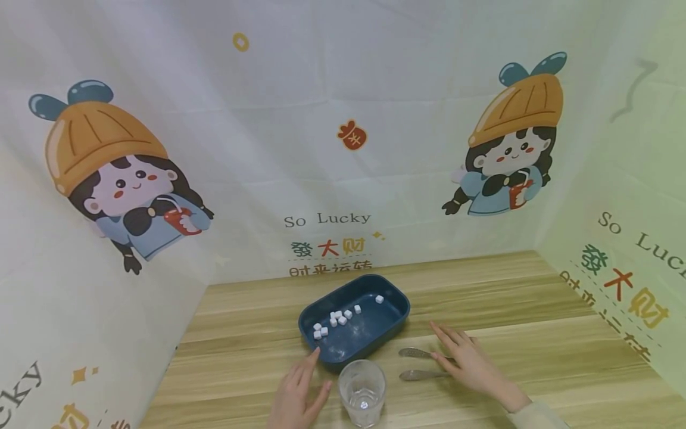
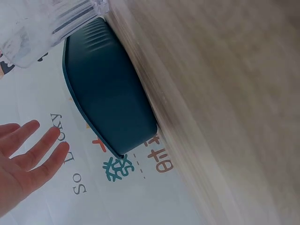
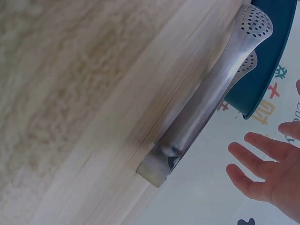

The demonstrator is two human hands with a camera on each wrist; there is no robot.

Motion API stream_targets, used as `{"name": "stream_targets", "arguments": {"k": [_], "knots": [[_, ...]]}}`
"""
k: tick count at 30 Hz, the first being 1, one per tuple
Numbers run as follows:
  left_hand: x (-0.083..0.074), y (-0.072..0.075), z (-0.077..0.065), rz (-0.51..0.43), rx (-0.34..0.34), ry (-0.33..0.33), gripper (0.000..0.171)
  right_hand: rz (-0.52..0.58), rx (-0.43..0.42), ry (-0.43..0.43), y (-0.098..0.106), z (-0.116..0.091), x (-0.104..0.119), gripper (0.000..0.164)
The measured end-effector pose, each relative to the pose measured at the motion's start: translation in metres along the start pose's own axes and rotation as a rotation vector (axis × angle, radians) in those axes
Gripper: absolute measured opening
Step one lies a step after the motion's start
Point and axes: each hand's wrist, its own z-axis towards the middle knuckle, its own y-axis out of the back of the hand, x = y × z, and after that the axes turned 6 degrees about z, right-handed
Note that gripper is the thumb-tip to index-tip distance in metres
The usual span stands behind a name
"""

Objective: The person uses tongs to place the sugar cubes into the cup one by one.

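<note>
My left hand, its fingers extended, is beside a clear glass at the table's front edge and holds nothing. In the left wrist view the glass is partly cut off at the top. A dark blue tray stands just beyond the glass, with several small white cubes in it, most towards its left side. Metal tongs with perforated ends lie to the right of the glass. Over their rear part hovers my right hand, fingers spread; the right wrist view shows it apart from the tongs.
All of this stands on a wood-grain table. A white printed cloth with cartoon figures and lettering hangs behind the table and along both sides.
</note>
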Motion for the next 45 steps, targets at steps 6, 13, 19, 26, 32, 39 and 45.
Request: {"name": "stream_targets", "arguments": {"k": [6,13,19,26,32,39,45], "knots": [[-0.004,-0.001,0.001,-0.004,-0.026,-0.022,0.053,-0.019,0.001,0.029,0.000,0.002,-0.001,0.056],[-0.008,-0.003,0.002,0.002,0.001,-0.051,0.058,-0.026,0.013,0.016,-0.001,0.003,-0.003,0.057],[-0.010,-0.002,0.004,0.015,0.047,-0.070,0.066,-0.014,0.043,0.005,-0.003,0.004,-0.004,0.058],[-0.015,0.004,0.008,0.038,0.198,-0.042,0.082,0.005,0.078,0.034,-0.003,0.005,-0.004,0.060],[-0.019,0.009,0.014,0.080,0.392,-0.016,0.090,0.002,0.109,0.044,-0.002,0.006,-0.004,0.063],[-0.022,0.008,0.020,0.094,0.572,0.000,0.100,-0.020,0.148,0.061,-0.003,0.009,-0.003,0.062],[-0.025,0.005,0.021,0.108,0.568,-0.011,0.103,-0.034,0.186,0.048,-0.005,0.011,-0.003,0.060]]}}
